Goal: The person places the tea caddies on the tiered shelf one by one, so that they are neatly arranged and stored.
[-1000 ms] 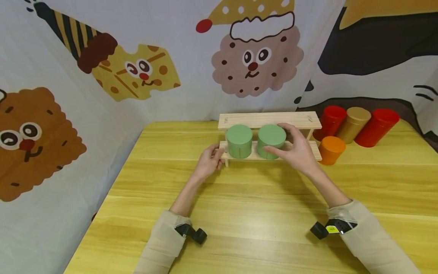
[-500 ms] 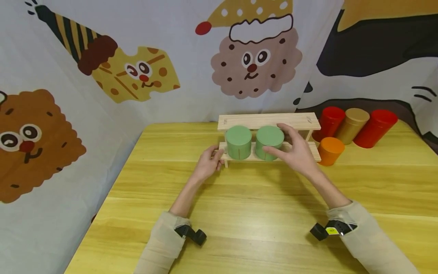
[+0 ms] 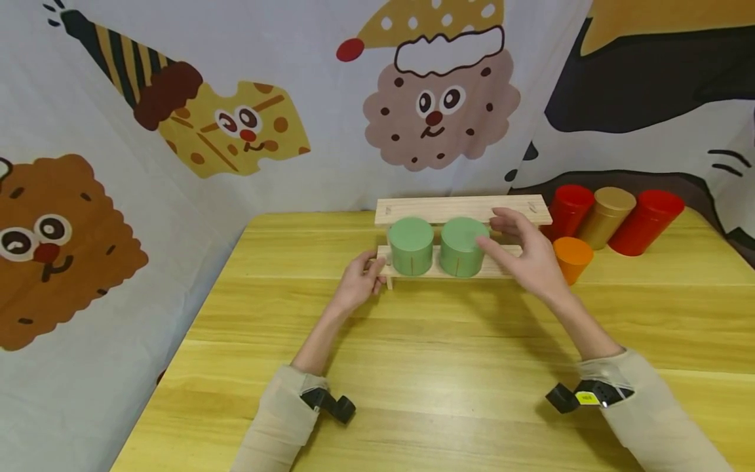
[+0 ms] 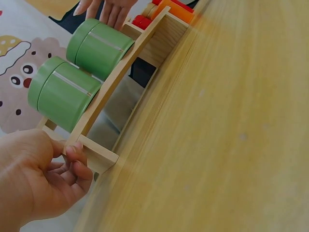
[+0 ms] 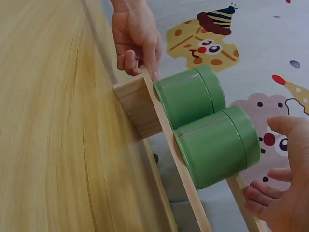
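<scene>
Two round green canisters, a left one (image 3: 411, 249) and a right one (image 3: 460, 252), stand side by side on the lower step of a two-tier wooden shelf (image 3: 454, 210). My left hand (image 3: 356, 282) pinches the lower step's left end; in the left wrist view its thumb and curled fingers (image 4: 77, 169) close on the board's corner. My right hand (image 3: 533, 259) is beside the right canister with thumb and fingers spread. In the right wrist view a gap shows between that hand (image 5: 289, 188) and the canister's lid end (image 5: 246, 137).
Right of the shelf stand two tall red canisters (image 3: 571, 206) (image 3: 647, 223), a gold one (image 3: 607, 216) between them, and a short orange one (image 3: 575, 259) in front. A printed cloth (image 3: 330, 183) hangs behind the wooden table (image 3: 413, 367).
My right hand has let go of the right green canister and moved a little to the right, its fingers spreading. The left hand keeps its hold on the shelf end.
</scene>
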Motion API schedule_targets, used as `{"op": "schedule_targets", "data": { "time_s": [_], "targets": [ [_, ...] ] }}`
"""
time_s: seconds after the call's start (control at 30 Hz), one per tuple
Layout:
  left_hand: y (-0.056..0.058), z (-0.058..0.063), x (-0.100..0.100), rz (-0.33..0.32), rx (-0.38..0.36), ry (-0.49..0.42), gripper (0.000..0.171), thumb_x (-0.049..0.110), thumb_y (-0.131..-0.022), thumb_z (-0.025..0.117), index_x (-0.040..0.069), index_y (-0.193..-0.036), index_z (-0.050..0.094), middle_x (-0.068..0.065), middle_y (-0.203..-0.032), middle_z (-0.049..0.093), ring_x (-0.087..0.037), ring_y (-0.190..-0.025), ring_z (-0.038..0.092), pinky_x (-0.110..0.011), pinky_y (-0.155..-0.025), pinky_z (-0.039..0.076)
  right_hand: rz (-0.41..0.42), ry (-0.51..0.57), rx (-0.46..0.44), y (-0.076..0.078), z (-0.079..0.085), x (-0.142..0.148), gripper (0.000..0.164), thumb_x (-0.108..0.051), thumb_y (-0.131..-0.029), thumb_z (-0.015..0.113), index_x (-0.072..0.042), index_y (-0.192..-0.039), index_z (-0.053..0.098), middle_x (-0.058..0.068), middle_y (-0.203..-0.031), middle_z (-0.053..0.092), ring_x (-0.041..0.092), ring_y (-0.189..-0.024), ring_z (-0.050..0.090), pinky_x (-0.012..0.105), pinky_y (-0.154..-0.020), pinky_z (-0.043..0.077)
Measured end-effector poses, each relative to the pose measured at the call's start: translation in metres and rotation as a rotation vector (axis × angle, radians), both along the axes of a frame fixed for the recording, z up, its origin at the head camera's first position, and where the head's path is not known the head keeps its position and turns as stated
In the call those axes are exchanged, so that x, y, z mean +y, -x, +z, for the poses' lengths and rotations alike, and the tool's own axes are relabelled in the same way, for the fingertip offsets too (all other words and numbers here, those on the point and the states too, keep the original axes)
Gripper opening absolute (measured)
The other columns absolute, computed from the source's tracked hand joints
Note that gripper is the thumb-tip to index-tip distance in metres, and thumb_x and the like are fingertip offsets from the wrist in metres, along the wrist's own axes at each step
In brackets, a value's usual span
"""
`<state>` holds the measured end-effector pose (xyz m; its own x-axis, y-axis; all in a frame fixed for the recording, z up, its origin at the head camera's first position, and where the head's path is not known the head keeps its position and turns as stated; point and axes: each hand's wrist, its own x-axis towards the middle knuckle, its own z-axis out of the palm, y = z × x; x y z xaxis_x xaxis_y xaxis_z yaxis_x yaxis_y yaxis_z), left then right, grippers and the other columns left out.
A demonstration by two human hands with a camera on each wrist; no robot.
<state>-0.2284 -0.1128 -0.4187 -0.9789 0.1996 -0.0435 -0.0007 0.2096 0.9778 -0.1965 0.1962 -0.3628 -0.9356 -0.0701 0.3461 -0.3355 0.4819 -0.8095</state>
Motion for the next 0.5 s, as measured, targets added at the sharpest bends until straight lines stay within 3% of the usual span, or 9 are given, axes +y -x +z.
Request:
{"op": "schedule_targets", "data": {
  "time_s": [0.27,0.5],
  "targets": [
    [0.001,0.0,0.0,0.0,0.008,0.01,0.051,0.017,-0.109,0.049,-0.009,-0.15,0.035,-0.015,-0.096,0.061,-0.019,-0.069,0.058,-0.023,-0.056,0.047,-0.021,0.012,0.007,-0.003,0.001,0.017,0.062,-0.023,-0.095,0.073,-0.006,-0.148,0.047,0.019,-0.138,0.056,0.034,-0.126,0.052,0.052,-0.111,0.037],
    [0.0,-0.001,0.0,0.0,0.016,0.01,0.051,0.017,-0.109,0.049,-0.01,-0.15,0.035,-0.015,-0.095,0.061,-0.02,-0.069,0.057,-0.023,-0.056,0.047,-0.074,0.001,0.056,-0.005,0.0,0.035,0.059,-0.017,-0.093,0.074,-0.005,-0.145,0.049,0.017,-0.133,0.057,0.019,-0.12,0.053,0.019,-0.105,0.039]
  ]
}}
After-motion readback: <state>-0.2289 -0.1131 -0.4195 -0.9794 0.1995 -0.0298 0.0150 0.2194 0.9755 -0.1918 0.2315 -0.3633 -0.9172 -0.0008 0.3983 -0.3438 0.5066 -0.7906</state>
